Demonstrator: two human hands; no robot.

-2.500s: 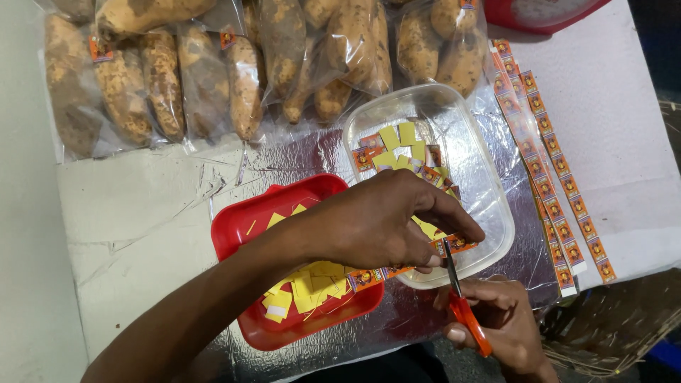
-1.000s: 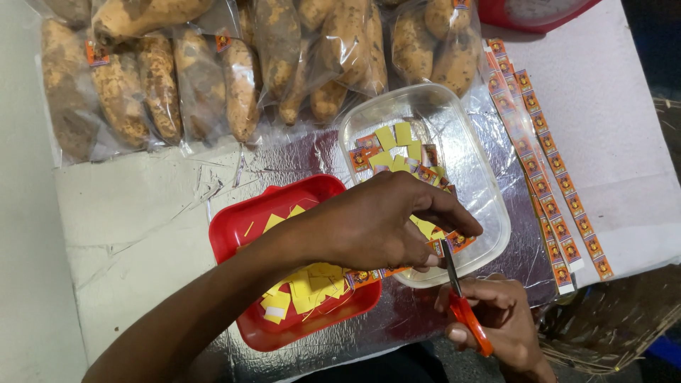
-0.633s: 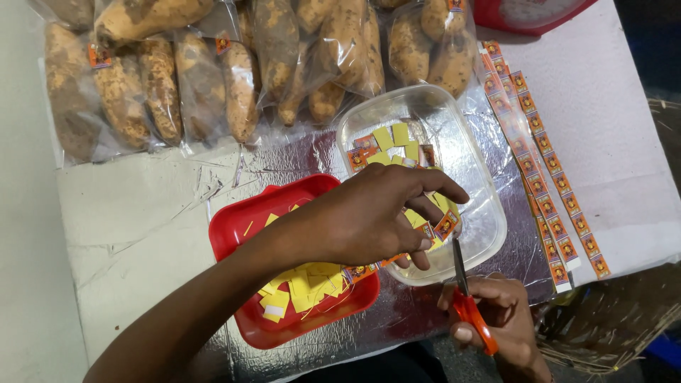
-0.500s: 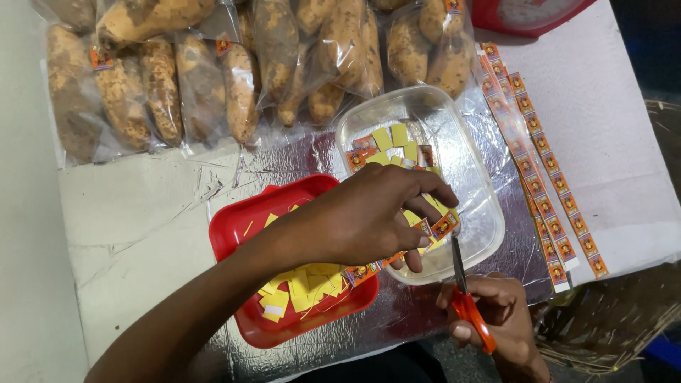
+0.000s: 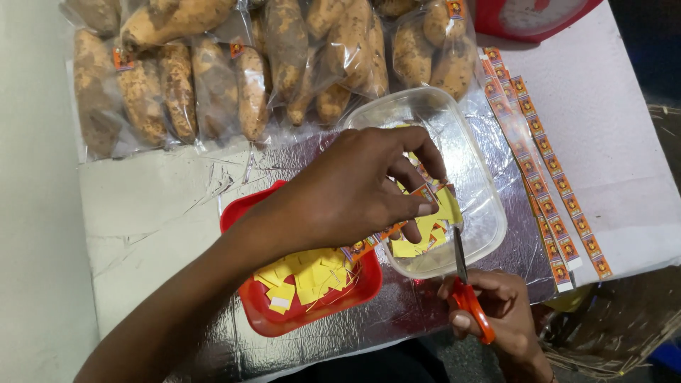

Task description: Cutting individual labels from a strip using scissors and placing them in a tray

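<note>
While left hand (image 5: 347, 191) pinches sticker strip (image 5: 397, 220) over clear tub (image 5: 489, 213), right hand (image 5: 496, 312) grips red scissors (image 5: 468, 294), blades nearly closed. Best keep strip taut, cut between stickers, fingers clear.

**Foil Open at Left, Centre Crowded**

Bare foil (image 5: 156, 213) is left open at the left — passage is possible there. The centre is blocked by the red tray (image 5: 248, 213) and clear tub (image 5: 489, 227); the far edge is walled by bagged sweet potatoes (image 5: 213, 85).
</note>
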